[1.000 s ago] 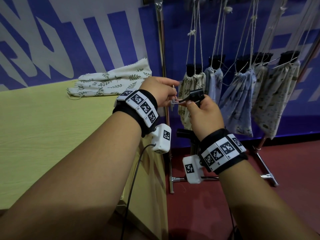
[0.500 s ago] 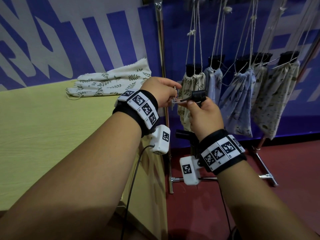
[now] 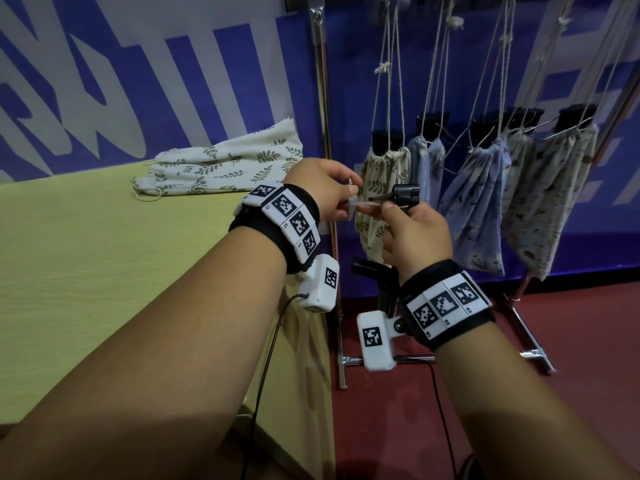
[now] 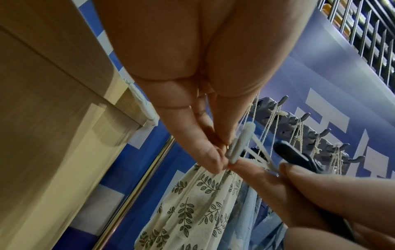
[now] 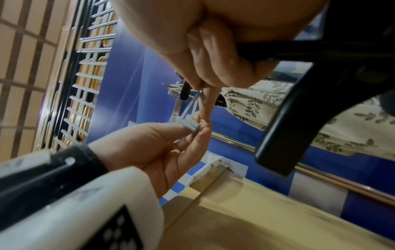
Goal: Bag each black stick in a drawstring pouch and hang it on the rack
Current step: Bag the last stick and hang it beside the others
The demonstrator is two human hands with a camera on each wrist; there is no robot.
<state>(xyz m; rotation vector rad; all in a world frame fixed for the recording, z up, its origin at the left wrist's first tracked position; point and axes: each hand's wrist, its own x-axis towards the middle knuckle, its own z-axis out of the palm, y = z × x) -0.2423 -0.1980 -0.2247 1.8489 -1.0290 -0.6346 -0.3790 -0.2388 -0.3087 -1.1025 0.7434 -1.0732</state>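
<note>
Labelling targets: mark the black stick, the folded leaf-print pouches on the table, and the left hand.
black stick (image 3: 404,195): head view, its blocky head end.
folded leaf-print pouches (image 3: 228,166): head view, middle of the top cloth.
left hand (image 3: 320,183): head view, back of the hand.

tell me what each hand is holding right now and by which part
Right hand grips the black stick around its middle. Left hand pinches a small white plastic piece by its near end; what it is cannot be told.

Right hand (image 5: 215,55) grips black stick (image 5: 316,49); left hand (image 5: 149,143) pinches small grey clip (image 5: 188,124) at right fingertip. Leaf-print pouch (image 5: 278,108) behind, tabletop (image 5: 278,216) below.
</note>
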